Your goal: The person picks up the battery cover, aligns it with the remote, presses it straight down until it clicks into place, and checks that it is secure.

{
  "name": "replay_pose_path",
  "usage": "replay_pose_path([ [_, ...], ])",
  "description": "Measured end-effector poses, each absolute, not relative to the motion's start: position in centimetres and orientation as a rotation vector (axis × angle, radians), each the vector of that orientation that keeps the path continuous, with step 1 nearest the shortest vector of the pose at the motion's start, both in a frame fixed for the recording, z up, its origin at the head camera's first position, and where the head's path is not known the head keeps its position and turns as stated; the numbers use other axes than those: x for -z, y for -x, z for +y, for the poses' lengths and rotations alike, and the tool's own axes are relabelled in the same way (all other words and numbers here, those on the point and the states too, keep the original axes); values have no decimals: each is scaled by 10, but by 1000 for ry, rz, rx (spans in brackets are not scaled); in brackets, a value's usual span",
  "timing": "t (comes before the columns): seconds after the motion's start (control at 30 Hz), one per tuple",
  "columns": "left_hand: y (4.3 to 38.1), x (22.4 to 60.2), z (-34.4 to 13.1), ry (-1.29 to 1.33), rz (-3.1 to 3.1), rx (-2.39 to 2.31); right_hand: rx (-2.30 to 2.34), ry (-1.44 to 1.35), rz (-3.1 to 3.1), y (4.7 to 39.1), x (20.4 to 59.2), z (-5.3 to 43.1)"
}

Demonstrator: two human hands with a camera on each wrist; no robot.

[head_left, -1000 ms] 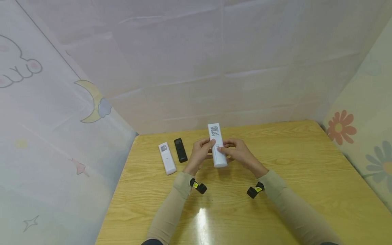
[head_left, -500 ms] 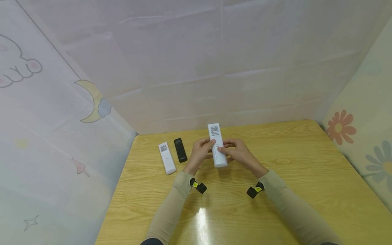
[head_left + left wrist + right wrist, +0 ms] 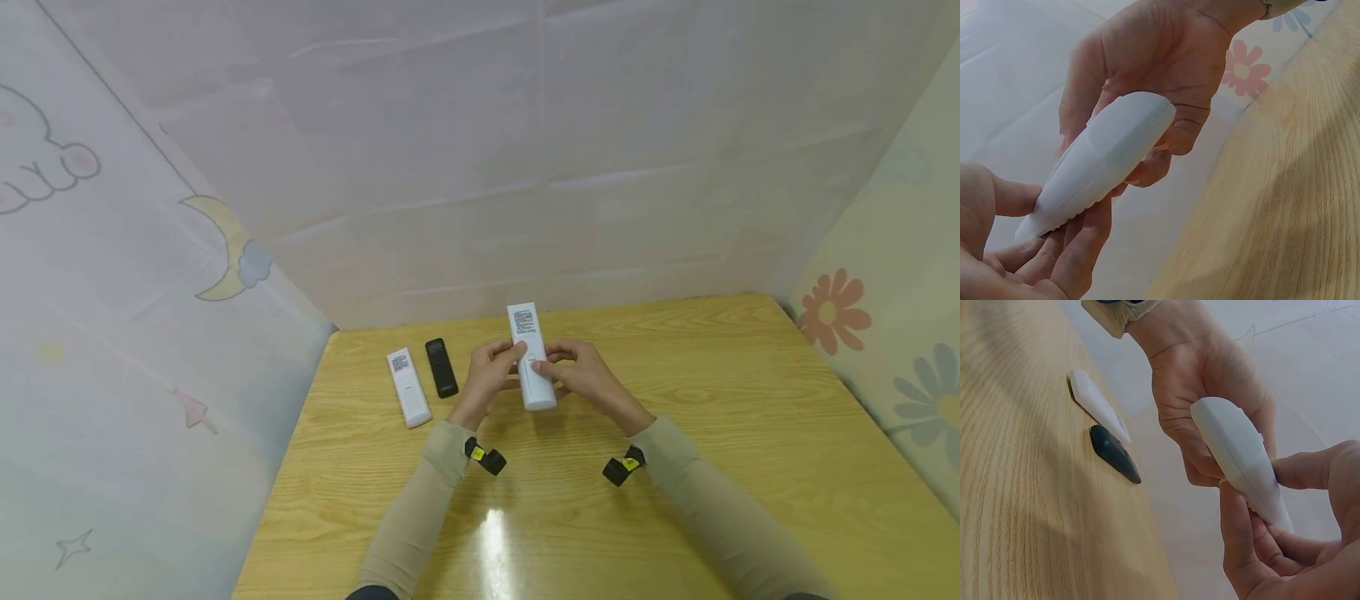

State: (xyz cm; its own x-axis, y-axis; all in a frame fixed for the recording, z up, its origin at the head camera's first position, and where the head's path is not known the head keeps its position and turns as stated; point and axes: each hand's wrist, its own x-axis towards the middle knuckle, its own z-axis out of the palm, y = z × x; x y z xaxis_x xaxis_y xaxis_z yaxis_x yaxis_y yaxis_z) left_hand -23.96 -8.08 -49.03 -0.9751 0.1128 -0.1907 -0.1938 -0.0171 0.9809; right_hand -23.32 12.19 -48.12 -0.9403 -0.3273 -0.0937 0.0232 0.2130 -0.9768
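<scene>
A white remote control (image 3: 538, 393) is held up above the table, its back with printed label and battery cover turned upward in the head view. My left hand (image 3: 487, 377) grips its left edge, thumb on the back. My right hand (image 3: 591, 377) holds it from the right, its thumb lying lower down near the battery cover. In the left wrist view the remote control (image 3: 1113, 140) appears edge-on, fingers curled beneath its button side. The right wrist view shows the remote control (image 3: 1235, 444) between both hands, each thumb on the back.
Left of my hands, a second white remote control (image 3: 411, 393) lies back up on the wooden table (image 3: 675, 483), beside a smaller black remote control (image 3: 442, 369). Printed cloth walls (image 3: 525, 167) stand behind the table and at both sides. Black wrist-worn devices (image 3: 493, 461) hang by each cuff.
</scene>
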Motion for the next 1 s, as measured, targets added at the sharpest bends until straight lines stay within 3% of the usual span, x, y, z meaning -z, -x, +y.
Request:
replay_pose_path([
  [1.0,234,476,-112,84,2024,-2097,1841,364,2117,231,477,99],
])
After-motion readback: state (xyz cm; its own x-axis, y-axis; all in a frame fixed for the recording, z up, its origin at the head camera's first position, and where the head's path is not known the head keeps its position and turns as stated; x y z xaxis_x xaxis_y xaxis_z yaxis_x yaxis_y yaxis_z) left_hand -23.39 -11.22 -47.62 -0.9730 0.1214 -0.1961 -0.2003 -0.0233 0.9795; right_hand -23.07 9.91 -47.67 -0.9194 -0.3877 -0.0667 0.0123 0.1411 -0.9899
